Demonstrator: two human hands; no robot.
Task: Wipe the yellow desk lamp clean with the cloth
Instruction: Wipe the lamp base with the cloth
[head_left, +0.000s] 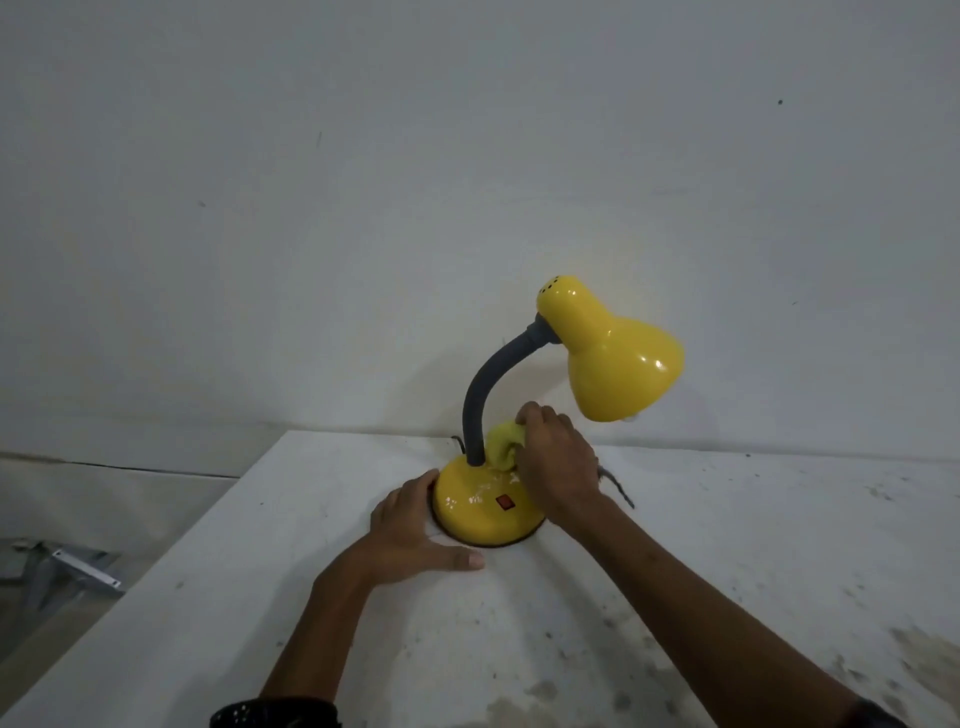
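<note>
i see the yellow lamp (561, 415) standing on the white table (727, 571) near its far edge, by the wall (363, 182), its round base (485, 512) bearing a red switch (503, 502), its grey neck (488, 400) curving up and its shade (615, 358) tipped toward four o'clock. my left hand (415, 530) lies flat at nine o'clock of the base, fingers (421, 483) pressed together against its rim and thumb stretched along the table in front. my right hand (558, 462) comes over from three o'clock, its fingers curled around a bunched yellow cloth (501, 447) held on the top of the base just beside the neck's foot.
</note>
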